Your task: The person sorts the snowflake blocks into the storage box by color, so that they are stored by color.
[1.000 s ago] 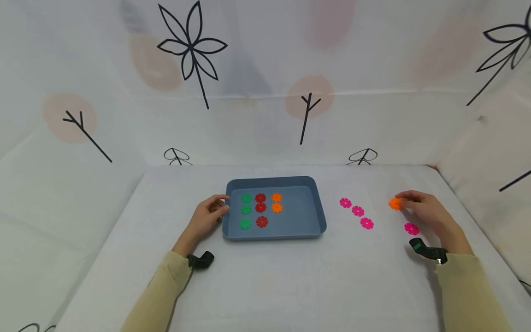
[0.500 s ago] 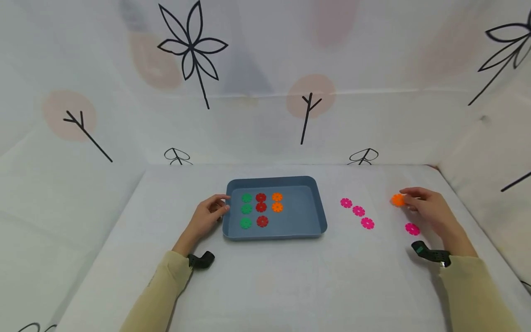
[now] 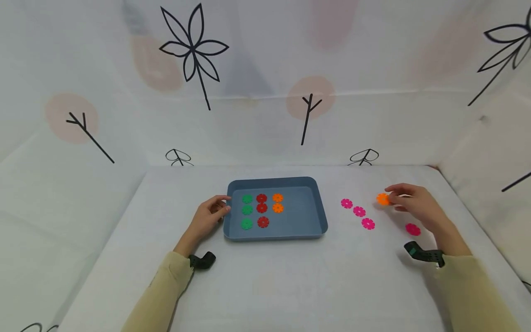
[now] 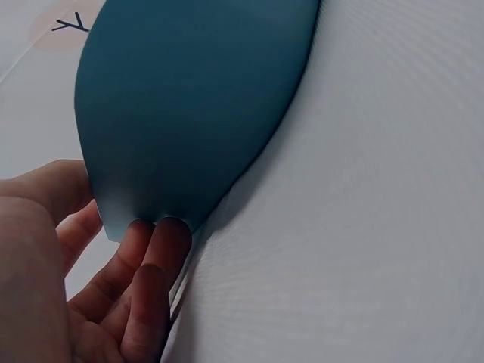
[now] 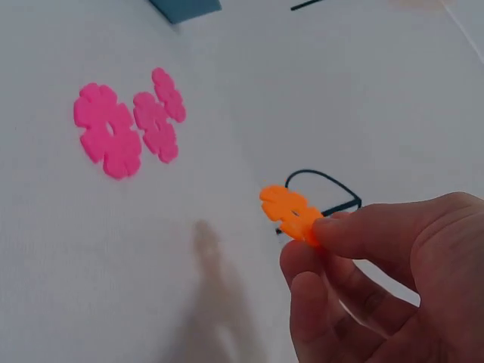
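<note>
My left hand (image 3: pixel 206 216) holds the left rim of a blue-grey tray (image 3: pixel 302 214); in the left wrist view its fingertips meet the tray's outer wall. Inside the tray lie flower-shaped notched discs in columns: green discs (image 3: pixel 247 210), red discs (image 3: pixel 262 208) and two orange discs (image 3: pixel 277 208). To the right, my right hand (image 3: pixel 419 207) pinches another orange notched disc (image 5: pixel 283 206) between thumb and fingers, raised above the table. Three pink discs (image 3: pixel 359 211) lie on the cloth between tray and right hand. One more pink disc (image 3: pixel 413 229) lies beneath that hand.
A white cloth (image 3: pixel 315 286) covers the table. Behind and at the sides hang white sheets (image 3: pixel 257 129) printed with leaves and twigs. A dark wrist device (image 3: pixel 424 253) sits on the right wrist, another device (image 3: pixel 202 261) on the left.
My right hand, with the orange disc pinched in it, first rises slightly, then shifts left toward the pink discs. My left hand and the tray stay in place.
</note>
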A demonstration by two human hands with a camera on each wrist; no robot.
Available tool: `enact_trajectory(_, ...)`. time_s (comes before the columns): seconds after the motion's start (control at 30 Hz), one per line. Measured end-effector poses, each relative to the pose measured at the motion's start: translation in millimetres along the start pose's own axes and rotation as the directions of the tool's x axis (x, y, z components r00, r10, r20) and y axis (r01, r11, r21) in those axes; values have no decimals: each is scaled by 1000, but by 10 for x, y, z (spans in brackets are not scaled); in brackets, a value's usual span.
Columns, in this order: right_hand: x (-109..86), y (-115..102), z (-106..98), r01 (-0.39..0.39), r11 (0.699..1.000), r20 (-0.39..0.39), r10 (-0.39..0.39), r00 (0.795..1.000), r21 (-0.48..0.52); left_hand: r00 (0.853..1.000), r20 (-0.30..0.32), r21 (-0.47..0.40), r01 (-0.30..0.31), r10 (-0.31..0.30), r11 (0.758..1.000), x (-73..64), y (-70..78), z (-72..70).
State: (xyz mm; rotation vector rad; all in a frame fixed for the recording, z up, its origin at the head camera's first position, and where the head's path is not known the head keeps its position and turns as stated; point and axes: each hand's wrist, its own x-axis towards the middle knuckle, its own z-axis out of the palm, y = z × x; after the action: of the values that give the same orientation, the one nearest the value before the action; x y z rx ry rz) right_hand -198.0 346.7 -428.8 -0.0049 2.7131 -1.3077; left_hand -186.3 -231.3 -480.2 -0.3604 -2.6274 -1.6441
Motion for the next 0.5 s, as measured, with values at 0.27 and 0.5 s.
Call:
enact_trajectory(0.27, 88, -323, 138, 26, 999, 111, -24, 994, -22, 1000, 0, -10, -12, 12, 1000, 3, -5, 8)
enact_trajectory(0.5, 137, -590, 312, 82, 997, 162, -82, 983, 7, 1000, 0, -4, -17, 17, 1000, 3, -10, 8)
